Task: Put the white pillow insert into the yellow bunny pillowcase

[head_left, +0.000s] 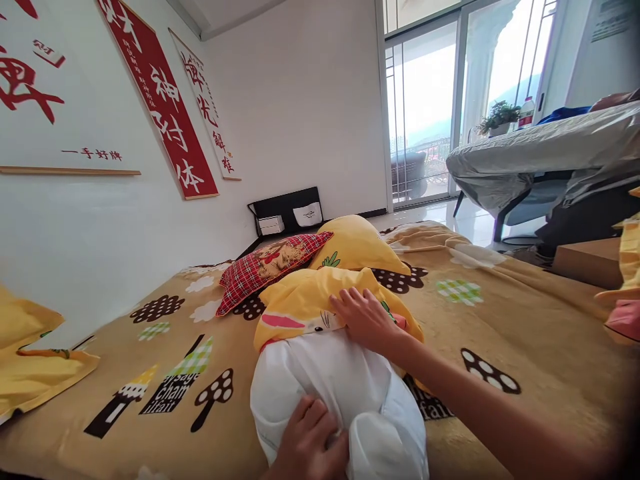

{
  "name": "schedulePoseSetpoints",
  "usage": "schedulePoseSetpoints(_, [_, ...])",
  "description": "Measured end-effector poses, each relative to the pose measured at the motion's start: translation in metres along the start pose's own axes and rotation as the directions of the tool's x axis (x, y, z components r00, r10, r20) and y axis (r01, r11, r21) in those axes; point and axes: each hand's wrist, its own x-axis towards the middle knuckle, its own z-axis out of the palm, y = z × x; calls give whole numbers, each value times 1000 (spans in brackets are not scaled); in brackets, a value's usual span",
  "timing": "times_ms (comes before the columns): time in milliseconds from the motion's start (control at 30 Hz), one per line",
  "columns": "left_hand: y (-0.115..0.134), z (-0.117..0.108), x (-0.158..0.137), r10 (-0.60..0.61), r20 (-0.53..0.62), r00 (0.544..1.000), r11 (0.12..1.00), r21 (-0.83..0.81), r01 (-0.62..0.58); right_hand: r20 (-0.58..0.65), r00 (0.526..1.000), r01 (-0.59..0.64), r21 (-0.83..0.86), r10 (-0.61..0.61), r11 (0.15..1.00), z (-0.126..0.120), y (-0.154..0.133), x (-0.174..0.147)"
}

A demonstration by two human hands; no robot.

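A white pillow insert (300,370) lies on the bed before me, its far end inside a yellow pillowcase (300,293) with a rabbit face printed on it. The near part of the insert sticks out, with a bunched fold toward me. My left hand (313,437) has its fingers curled into the white fabric at the near end. On top of the pillowcase, close to its mouth, rests my right hand (363,320). Its fingers are stretched over the yellow cloth, pressing on it. The insert's far end is hidden under the case.
Behind the pillowcase lie a red plaid pillow (270,263) and a yellow pillow (357,243). Yellow fabric (35,360) is at left, more yellow cloth (631,253) at right. A brown patterned blanket (525,320) covers the bed. A cardboard box (585,263) stands right, below a covered table (540,147).
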Motion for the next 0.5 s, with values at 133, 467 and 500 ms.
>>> schedulePoseSetpoints(133, [-1,-3,0,9,-27,1000,1000,-24,-10,-61,991,-129,-99,123,987,6,2,0])
schedulePoseSetpoints(467, [-28,23,46,-202,416,887,961,-92,261,-378,925,40,35,-23,999,-43,-10,-3])
schedulePoseSetpoints(500, [-35,30,52,-260,426,867,943,-81,323,-394,918,62,34,-44,997,-47,-12,-4])
